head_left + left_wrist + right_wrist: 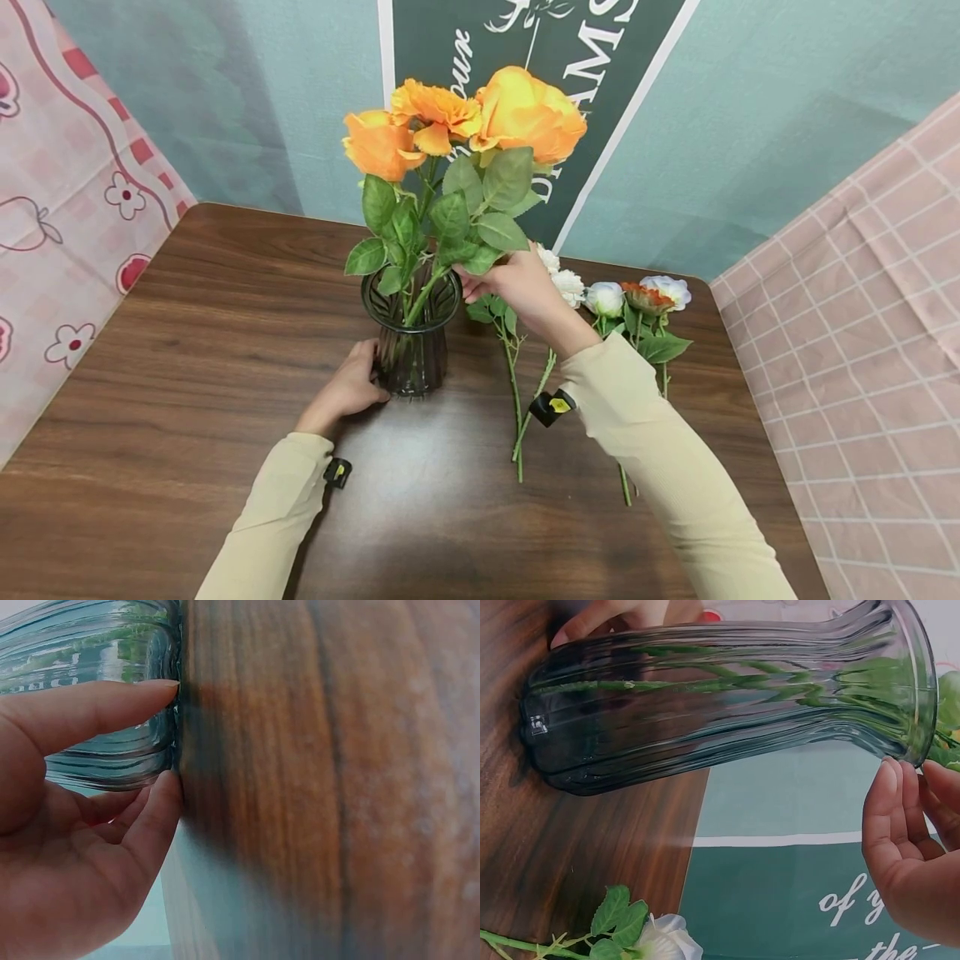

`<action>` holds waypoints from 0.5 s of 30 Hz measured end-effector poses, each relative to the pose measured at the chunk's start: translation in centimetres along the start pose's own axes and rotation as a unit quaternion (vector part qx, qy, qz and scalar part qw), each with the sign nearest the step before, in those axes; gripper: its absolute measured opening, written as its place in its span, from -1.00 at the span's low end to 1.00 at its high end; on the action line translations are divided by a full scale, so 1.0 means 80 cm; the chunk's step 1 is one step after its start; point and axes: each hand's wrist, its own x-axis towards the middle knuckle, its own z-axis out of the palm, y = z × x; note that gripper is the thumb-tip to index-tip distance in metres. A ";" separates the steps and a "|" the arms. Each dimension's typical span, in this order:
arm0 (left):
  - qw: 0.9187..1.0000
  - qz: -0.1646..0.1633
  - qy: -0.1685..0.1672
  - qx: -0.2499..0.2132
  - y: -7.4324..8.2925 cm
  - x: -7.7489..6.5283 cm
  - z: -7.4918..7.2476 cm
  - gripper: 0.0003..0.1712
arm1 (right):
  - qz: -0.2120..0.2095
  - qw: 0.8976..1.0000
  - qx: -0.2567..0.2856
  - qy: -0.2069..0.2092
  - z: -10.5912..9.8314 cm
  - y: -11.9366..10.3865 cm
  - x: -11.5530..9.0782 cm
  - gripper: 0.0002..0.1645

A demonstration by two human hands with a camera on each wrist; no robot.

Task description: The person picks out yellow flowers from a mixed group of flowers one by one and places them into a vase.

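A dark, clear ribbed glass vase (pixel 411 358) stands upright on the table, its flared rim toward the back. Stems of several orange flowers (pixel 532 117) with green leaves go down into it. Low at the vase's left side, my left hand (pixel 348 383) grips the base. In the left wrist view the thumb (pixel 112 709) lies along the ribbed glass and the other fingers bend beneath. Up at the right of the rim, my right hand (pixel 521 283) pinches the edge with its fingertips, seen close in the right wrist view (pixel 915 847); leaves partly cover those fingers in the head view.
Right of the vase, white flowers (pixel 567 287) with long green stems lie on the wooden table (pixel 225 350). Farther right lie pale and rust-orange flowers (pixel 648 297), partly behind my right forearm. A blue cloth with a dark green banner (pixel 555 196) hangs behind the table.
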 end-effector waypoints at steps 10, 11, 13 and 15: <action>1.000 -0.001 0.003 -0.002 -0.001 0.001 0.001 -0.07 | 0.045 0.999 -0.019 0.011 0.014 -0.029 -0.008 -0.60; 1.000 0.000 0.004 -0.002 -0.001 0.000 0.001 -0.07 | 0.046 0.999 -0.014 0.006 0.014 -0.031 -0.009 -0.58; 1.000 0.004 0.007 -0.001 0.000 0.000 0.001 -0.08 | 0.050 0.999 -0.008 -0.005 0.011 -0.031 -0.009 -0.55; 1.000 0.006 0.009 -0.001 0.000 0.000 0.001 -0.09 | 0.056 0.998 0.004 -0.019 0.007 -0.028 -0.008 -0.50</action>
